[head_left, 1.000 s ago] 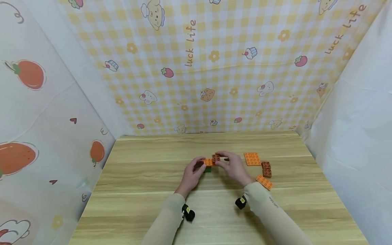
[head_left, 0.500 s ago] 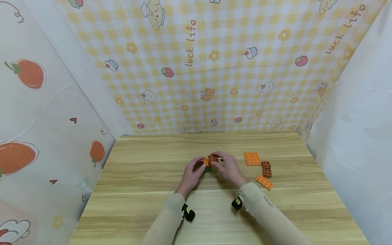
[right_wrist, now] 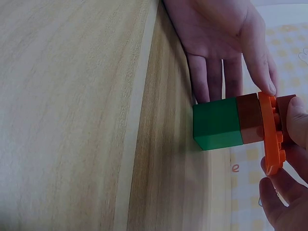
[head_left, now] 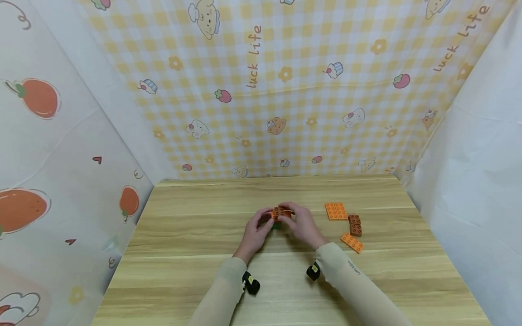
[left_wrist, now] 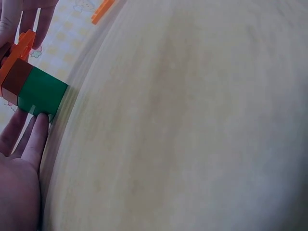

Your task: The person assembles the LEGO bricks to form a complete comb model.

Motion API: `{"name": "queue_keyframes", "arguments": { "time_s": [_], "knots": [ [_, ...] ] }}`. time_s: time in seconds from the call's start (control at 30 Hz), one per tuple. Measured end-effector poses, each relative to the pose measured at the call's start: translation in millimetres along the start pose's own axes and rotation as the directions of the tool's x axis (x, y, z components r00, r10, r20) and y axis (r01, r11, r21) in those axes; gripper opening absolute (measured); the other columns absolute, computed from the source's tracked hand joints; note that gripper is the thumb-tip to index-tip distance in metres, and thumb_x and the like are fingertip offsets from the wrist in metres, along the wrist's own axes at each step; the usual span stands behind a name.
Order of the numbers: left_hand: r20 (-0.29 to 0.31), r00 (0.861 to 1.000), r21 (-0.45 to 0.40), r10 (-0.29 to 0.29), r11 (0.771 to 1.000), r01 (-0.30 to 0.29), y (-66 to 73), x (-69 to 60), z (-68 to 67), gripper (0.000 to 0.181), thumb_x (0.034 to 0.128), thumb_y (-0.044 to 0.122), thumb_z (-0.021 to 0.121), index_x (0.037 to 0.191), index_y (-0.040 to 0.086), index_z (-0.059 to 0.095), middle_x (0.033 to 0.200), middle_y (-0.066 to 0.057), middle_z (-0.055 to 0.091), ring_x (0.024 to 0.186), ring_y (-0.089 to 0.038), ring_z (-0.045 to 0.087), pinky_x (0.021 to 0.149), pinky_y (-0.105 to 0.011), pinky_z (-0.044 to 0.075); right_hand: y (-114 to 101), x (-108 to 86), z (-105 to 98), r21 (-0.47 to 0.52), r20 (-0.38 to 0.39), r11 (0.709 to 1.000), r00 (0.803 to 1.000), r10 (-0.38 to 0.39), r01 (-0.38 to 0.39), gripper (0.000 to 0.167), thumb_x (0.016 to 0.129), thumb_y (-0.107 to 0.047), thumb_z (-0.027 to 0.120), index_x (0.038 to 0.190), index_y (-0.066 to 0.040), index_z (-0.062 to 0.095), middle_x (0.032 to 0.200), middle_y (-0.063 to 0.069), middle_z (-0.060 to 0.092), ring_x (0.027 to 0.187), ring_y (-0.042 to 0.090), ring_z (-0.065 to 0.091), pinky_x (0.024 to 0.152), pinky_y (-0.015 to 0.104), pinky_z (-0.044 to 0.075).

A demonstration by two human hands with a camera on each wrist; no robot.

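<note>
My left hand (head_left: 256, 230) holds the side of a small toy brick stack. Its thumb touches one end of the orange plate, and its straighter fingers lie along the green brick (right_wrist: 217, 126) at the bottom. Above the green brick sits a brown brick (right_wrist: 250, 118), then the thin orange plate (right_wrist: 271, 137), which overhangs on the right hand's side. With thumb and fingers my right hand (head_left: 305, 227) pinches a second brown brick (head_left: 279, 212) on the plate's studded face. Whether its studs are fully seated cannot be told.
Right of the hands lie two orange plates (head_left: 335, 211) side by side, two brown bricks (head_left: 355, 225) and a slanted orange plate (head_left: 352, 242). The wooden table (head_left: 195, 213) ends at a checked cloth backdrop (head_left: 261, 104). Black cameras (head_left: 251, 284) sit on both wrists.
My right hand has moved left with the brown brick, from the orange plate's right end to over its middle. The left hand has stayed still.
</note>
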State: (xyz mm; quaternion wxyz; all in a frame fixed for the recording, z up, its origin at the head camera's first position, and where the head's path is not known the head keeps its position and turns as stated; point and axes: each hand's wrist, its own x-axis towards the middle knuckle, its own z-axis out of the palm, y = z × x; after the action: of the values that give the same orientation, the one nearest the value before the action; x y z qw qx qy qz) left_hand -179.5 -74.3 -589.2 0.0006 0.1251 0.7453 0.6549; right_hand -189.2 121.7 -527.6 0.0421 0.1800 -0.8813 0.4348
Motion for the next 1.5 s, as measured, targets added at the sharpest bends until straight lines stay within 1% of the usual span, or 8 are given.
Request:
{"name": "queue_keyframes", "arguments": {
  "time_s": [0.4,0.57,0.67,0.8,0.93,1.2,1.37,1.5],
  "knots": [
    [-0.004,0.999,0.010,-0.050,0.999,0.050,2.4,1.0,1.5,0.038,0.1072,0.015,0.062,0.145,0.015,0.059,0.135,-0.013,0.065,0.127,-0.031,0.061,0.091,-0.021,0.052,0,0.5,1,0.004,0.005,1.000,1.000,0.000,0.000,0.036,0.097,-0.015,0.076,0.131,-0.006,0.068,0.124,0.010,0.074,0.112,0.026,0.071,0.097,0.049,0.057],
    [-0.003,0.999,0.009,-0.044,0.999,0.044,20.6,-3.5,1.6,0.035,0.1067,0.009,0.061,0.142,0.009,0.060,0.132,-0.017,0.066,0.125,-0.036,0.061,0.089,-0.021,0.053,0,1.1,1,0.004,0.024,1.000,1.000,0.010,-0.010,0.037,0.098,-0.015,0.076,0.132,-0.005,0.068,0.124,0.010,0.074,0.111,0.025,0.071,0.097,0.048,0.056],
    [-0.013,1.000,-0.010,-0.026,1.000,0.026,18.8,-3.5,2.0,0.034,0.1058,0.009,0.063,0.140,0.012,0.062,0.131,-0.015,0.067,0.123,-0.033,0.062,0.088,-0.021,0.053,-1,1.2,1,-0.001,0.027,1.000,1.000,0.005,-0.005,0.037,0.097,-0.015,0.076,0.132,-0.005,0.068,0.125,0.010,0.074,0.112,0.025,0.071,0.098,0.047,0.056],
    [-0.036,0.999,0.015,-0.033,0.999,0.033,6.9,-0.3,4.7,0.035,0.1055,0.010,0.063,0.141,0.016,0.062,0.131,-0.012,0.068,0.124,-0.030,0.063,0.089,-0.021,0.052,-1,1.6,2,-0.010,0.030,1.000,1.000,-0.004,0.004,0.038,0.097,-0.016,0.077,0.132,-0.004,0.068,0.124,0.010,0.074,0.111,0.025,0.071,0.097,0.046,0.056],
    [-0.035,0.998,0.040,-0.047,0.998,0.049,13.0,-0.3,5.9,0.035,0.1061,0.008,0.062,0.141,0.011,0.061,0.132,-0.017,0.067,0.126,-0.036,0.061,0.091,-0.023,0.053,-1,2.1,2,-0.024,0.029,1.000,1.000,-0.005,0.006,0.037,0.097,-0.016,0.077,0.131,-0.005,0.068,0.122,0.010,0.074,0.109,0.024,0.071,0.096,0.045,0.057],
    [-0.025,0.999,0.042,-0.029,0.999,0.030,3.5,0.9,2.9,0.038,0.1060,0.010,0.063,0.144,0.012,0.059,0.134,-0.016,0.067,0.126,-0.034,0.061,0.091,-0.025,0.054,-3,2.2,2,-0.025,0.015,0.999,0.999,-0.035,0.036,0.038,0.095,-0.014,0.079,0.129,-0.002,0.069,0.119,0.011,0.075,0.106,0.025,0.072,0.093,0.046,0.058],
    [-0.014,1.000,0.001,-0.020,1.000,0.020,3.2,0.1,-0.7,0.038,0.1056,0.015,0.065,0.143,0.018,0.060,0.134,-0.009,0.067,0.125,-0.028,0.062,0.093,-0.028,0.054,-3,2.5,1,-0.028,0.022,0.999,0.999,-0.024,0.025,0.037,0.095,-0.016,0.079,0.129,-0.003,0.069,0.119,0.011,0.075,0.105,0.024,0.072,0.093,0.045,0.058],
    [-0.006,1.000,-0.037,-0.016,0.999,0.016,5.7,0.2,-2.1,0.038,0.1062,0.015,0.064,0.144,0.015,0.059,0.135,-0.010,0.065,0.127,-0.029,0.062,0.095,-0.028,0.054,-2,2.7,2,-0.032,0.023,0.999,0.999,-0.030,0.031,0.035,0.095,-0.015,0.079,0.127,-0.006,0.070,0.119,0.010,0.075,0.105,0.023,0.072,0.092,0.044,0.058]
  ]
}}
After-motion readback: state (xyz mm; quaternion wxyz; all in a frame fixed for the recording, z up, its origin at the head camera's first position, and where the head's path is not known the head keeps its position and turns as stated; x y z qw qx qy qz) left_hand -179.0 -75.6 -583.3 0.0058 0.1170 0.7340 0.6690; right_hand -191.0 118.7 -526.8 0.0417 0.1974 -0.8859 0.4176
